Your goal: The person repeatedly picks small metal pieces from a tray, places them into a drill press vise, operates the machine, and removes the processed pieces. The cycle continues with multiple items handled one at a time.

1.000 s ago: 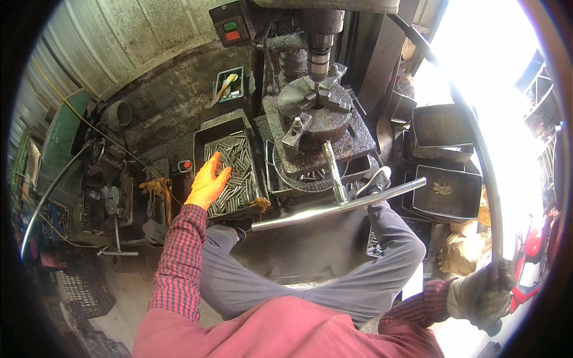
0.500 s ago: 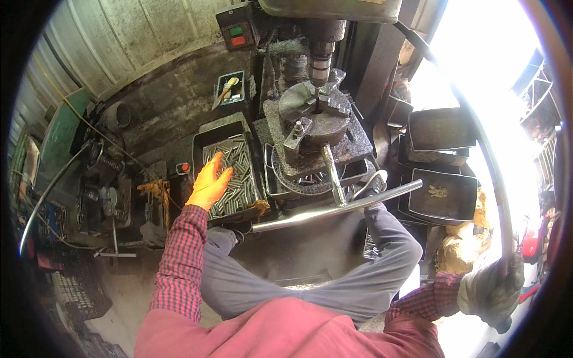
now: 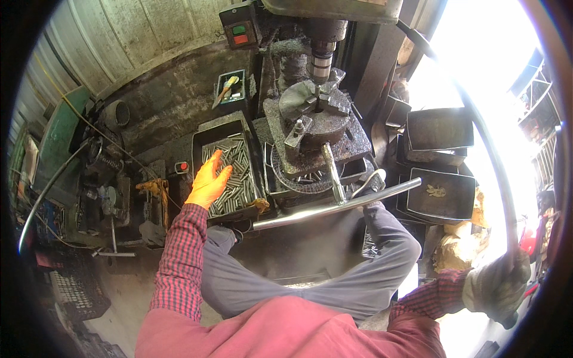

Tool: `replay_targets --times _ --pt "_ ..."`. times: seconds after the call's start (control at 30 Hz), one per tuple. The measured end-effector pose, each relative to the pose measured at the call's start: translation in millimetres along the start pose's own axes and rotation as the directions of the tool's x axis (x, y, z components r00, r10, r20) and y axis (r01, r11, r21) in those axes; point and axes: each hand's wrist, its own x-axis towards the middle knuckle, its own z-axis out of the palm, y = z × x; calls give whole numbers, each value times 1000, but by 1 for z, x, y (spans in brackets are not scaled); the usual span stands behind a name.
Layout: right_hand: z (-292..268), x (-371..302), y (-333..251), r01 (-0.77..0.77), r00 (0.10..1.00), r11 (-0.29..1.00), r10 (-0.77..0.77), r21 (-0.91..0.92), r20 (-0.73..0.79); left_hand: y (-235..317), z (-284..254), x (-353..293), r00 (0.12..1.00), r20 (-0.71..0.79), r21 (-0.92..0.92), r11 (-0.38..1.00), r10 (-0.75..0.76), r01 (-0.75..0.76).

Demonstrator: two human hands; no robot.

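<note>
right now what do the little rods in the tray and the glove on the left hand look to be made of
Rods: likely bare metal, probably steel; dull grey with faint glints. Tray: dark sheet metal, grimy and matte. Left hand: its glove looks rubber-coated or knit, bright orange and smooth; the exact fabric is unclear.

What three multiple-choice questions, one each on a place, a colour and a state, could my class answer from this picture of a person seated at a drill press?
1. Where does the left hand rest?
A. in the tray of metal rods
B. on the chuck
C. on the knee

2. What colour is the left hand's glove?
A. blue
B. orange
C. black

3. What is the right hand doing?
A. hanging free
B. gripping the long curved lever
C. holding a brush

Answers: 1 A, the fingers lie on the rods; 2 B, the glove is bright orange; 3 B, the grey glove is closed round the lever's end.
</note>
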Motion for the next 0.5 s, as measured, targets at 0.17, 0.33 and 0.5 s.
replay_targets --times 0.17,0.33,0.5 --pt "-14 20 2 166 982 961 -180 -224 -47 -3 0 0 1000 2 4 1000 -15 15" --pt "-22 38 2 282 945 940 -307 -193 -110 -4 1 2 1000 -9 16 1000 16 -15" --pt "-3 39 15 308 932 947 -319 -90 -172 -3 -1 1 1000 -3 13 1000 13 -13"
